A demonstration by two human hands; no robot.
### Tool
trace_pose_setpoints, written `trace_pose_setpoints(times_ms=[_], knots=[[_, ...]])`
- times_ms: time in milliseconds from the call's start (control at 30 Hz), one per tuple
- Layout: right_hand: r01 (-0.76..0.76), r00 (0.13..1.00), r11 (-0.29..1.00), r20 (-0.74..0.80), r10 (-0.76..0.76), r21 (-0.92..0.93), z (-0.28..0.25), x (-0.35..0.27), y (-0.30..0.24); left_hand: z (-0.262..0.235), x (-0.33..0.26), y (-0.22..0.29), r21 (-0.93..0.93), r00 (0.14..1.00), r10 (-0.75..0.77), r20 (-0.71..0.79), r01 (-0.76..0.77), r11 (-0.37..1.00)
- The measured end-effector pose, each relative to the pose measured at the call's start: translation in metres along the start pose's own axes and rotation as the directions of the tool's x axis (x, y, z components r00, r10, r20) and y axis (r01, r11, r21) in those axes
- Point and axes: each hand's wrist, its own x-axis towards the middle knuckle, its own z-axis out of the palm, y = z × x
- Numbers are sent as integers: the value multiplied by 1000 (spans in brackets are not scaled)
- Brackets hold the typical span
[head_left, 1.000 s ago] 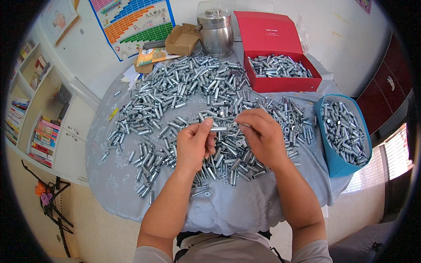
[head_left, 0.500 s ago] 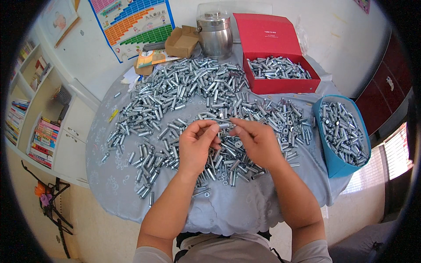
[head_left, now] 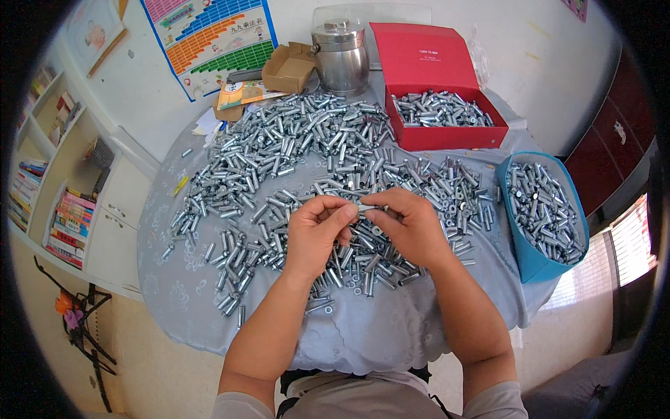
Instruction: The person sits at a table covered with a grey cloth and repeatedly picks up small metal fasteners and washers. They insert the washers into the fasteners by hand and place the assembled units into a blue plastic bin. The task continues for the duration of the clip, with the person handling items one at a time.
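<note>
Both hands meet over the near middle of the table, on one small silver expansion bolt [head_left: 364, 207]. Thumb and forefinger of my left hand [head_left: 313, 234] pinch its left end. My right hand [head_left: 410, 227] grips the other end with thumb and bent forefinger. Fingertips cover most of the bolt, so its nut and washer cannot be made out. Beneath and beyond the hands spreads a big heap of similar metal expansion bolts [head_left: 286, 143]. Loose washers [head_left: 452, 209] lie among them to the right of my right hand.
An open red box [head_left: 447, 138] filled with bolts stands at the back right. Nearer, a blue fabric bin [head_left: 525, 241] holds more. Behind the heap are a steel pot [head_left: 342, 59] and a cardboard box [head_left: 287, 68]. A yellow marker [head_left: 181, 185] lies left on the grey tablecloth [head_left: 167, 279].
My right fingers have drawn in against the left ones and closed around the bolt's right end. The forearms and the heap look nearly the same.
</note>
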Motion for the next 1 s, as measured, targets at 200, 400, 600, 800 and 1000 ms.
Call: trace_pose_setpoints(times_ms=[200,400,600,800,1000], knots=[[-5,993,999,-120,-1,-52,-11,3,10,-2,2,0,11,993,6,-117,-4,1000],[23,966,995,-254,-46,-95,-9,7,19,-2,0,-4,130,988,111,-103,-98,987],[64,968,993,-235,-86,-103,5,7,15,-34,-15,42,291,962,121,-245,-46,956],[103,976,988,-178,-123,-114,12,8,-4,-134,-11,38,745,851,402,-337,-19,666],[82,988,986,-121,-99,-142,19,8,-23,-155,-6,33,967,951,222,-216,177,181]])
